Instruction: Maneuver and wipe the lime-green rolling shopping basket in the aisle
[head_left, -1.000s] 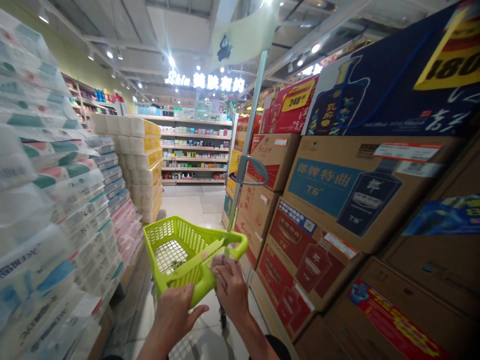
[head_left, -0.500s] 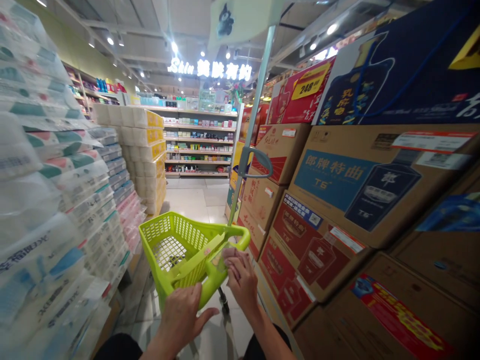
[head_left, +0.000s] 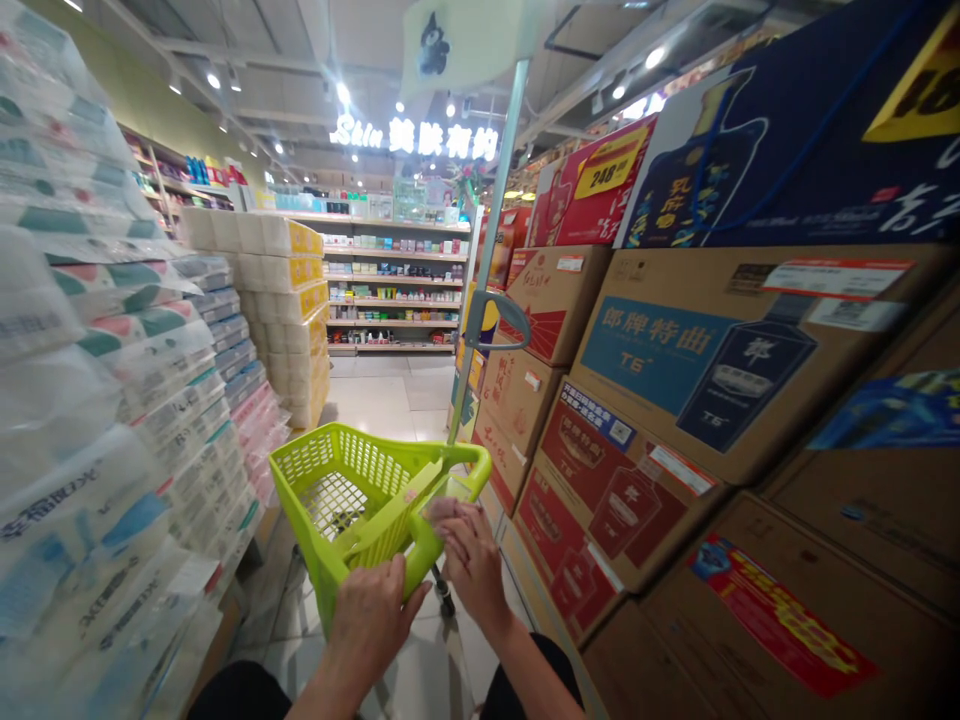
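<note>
A lime-green shopping cart [head_left: 298, 520] with a slatted basket stands in front of me. My left hand [head_left: 369, 612] is closed over its near handle, the thumb down along the near side. My right hand [head_left: 474, 565] is closed on a crumpled greyish-pink cloth [head_left: 444, 508], pressed against the right part of the handle. Part of the cloth is hidden under my fingers. A green flap [head_left: 394, 510] slants across the basket, just beyond the handle. From the cart's right side rises a pale metal pole [head_left: 496, 215] with a grey loop grip [head_left: 510, 322].
Plastic-wrapped tissue packs [head_left: 142, 350] are piled high along the left. Stacked cartons [head_left: 660, 360] line the right, close to the cart. Ahead, beyond the tiled floor [head_left: 390, 395], stands a shelf [head_left: 397, 285] of small goods. A pale sign board [head_left: 472, 40] tops the pole.
My right hand and the cloth have shifted slightly left along the handle. The left thumb has drawn in closer to the handle. The whole view has moved a little.
</note>
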